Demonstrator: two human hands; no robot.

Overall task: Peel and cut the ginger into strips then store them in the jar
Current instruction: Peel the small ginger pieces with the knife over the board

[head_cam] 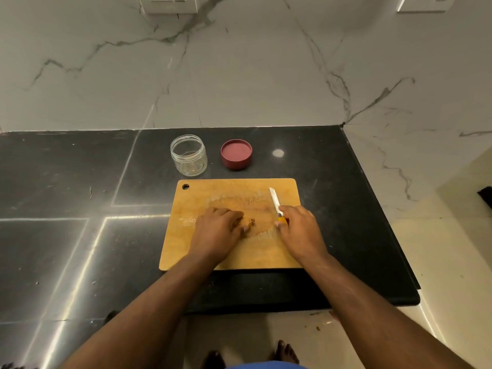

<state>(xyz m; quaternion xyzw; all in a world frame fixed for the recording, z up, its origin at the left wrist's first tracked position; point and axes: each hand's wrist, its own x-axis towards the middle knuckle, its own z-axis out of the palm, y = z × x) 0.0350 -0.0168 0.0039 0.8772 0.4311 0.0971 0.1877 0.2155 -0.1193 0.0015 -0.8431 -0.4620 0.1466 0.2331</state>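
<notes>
A wooden cutting board (213, 193) lies on the black counter. My left hand (217, 230) is curled over a small brown piece of ginger (250, 221) at the board's middle; only the ginger's tip shows past my fingers. My right hand (298, 227) grips the yellow handle of a knife (275, 202), whose blade points away toward the board's far right corner. Behind the board stands an open clear jar (189, 155), and its dark red lid (236, 154) lies beside it to the right.
The black counter (80, 182) ends at a right edge near the board, with pale floor beyond. A marble wall rises behind. Small scraps lie on the floor below the counter's front edge (318, 327). My feet show at the bottom.
</notes>
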